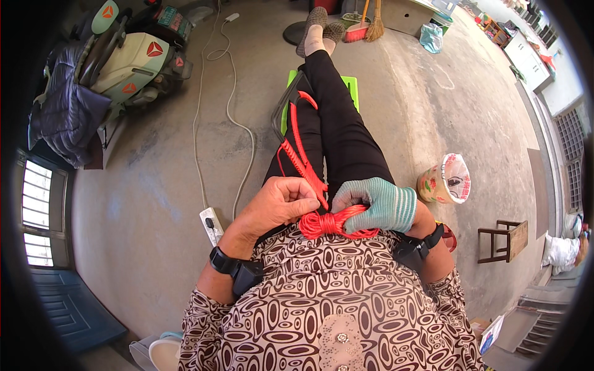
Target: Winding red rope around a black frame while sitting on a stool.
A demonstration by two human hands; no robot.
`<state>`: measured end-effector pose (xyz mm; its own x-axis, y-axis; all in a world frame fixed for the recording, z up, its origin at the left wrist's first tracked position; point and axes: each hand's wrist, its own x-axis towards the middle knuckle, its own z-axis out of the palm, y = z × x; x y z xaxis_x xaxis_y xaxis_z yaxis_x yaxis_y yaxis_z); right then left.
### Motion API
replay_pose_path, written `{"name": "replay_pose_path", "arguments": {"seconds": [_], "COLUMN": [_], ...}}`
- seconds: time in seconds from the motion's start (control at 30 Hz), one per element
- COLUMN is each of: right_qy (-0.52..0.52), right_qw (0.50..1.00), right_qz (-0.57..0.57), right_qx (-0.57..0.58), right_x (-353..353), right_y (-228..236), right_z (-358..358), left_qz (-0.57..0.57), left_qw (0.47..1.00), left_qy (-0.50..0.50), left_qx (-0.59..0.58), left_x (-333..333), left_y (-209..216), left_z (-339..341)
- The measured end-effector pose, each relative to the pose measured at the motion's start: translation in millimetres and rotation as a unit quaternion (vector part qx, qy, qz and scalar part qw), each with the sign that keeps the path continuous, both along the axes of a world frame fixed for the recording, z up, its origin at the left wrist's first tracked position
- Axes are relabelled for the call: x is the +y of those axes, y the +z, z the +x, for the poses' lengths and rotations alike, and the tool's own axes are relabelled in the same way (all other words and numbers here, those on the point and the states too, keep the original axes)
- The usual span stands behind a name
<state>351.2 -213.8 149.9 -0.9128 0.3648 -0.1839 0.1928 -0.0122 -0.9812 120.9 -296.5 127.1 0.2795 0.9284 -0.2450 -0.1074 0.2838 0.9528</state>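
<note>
My left hand (281,201) is bare, with thumb and fingertips pinched together at the lower end of a red cord wrapping (301,164). That wrapping runs along a thin black frame (280,114) that rests over my legs; what kind of thing the frame is, I cannot tell. A striped teal-and-grey knit glove covers my right hand (378,201). Its fingers close over a hank of red cord (327,225) in my lap, tied round its middle. Part of the hank is hidden under the glove. A loose red strand hangs beside the wrapped part.
My outstretched legs (337,117) rest over a bright green stool (351,93). Left of them, a white cable (232,111) leads to a power strip (211,226). A scooter (136,65) stands far left. To the right are a patterned bin (435,184) and a small wooden stool (510,241).
</note>
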Motion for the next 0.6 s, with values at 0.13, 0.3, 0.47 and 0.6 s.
{"name": "replay_pose_path", "arguments": {"seconds": [0.13,0.3,0.47,0.6], "right_qy": [0.0,-0.072,-0.136,-0.152], "right_qw": [1.0,0.996,0.989,0.987], "right_qz": [0.007,-0.054,-0.045,-0.051], "right_qx": [0.018,0.021,0.022,0.01], "right_x": [-1.1,0.1,5.8,5.5], "right_y": [-4.1,-0.5,-0.6,6.3], "right_z": [-1.6,-0.8,-5.4,-11.2], "left_qz": [-0.003,-0.001,0.014,0.02], "left_qw": [1.0,0.999,0.998,0.998], "left_qy": [0.007,0.015,0.028,0.034], "left_qx": [0.006,-0.034,-0.049,-0.042], "left_x": [-1.4,0.4,5.8,6.7], "left_y": [-2.0,-5.7,-12.2,-4.9], "left_z": [-0.4,-1.5,-4.8,-10.7]}}
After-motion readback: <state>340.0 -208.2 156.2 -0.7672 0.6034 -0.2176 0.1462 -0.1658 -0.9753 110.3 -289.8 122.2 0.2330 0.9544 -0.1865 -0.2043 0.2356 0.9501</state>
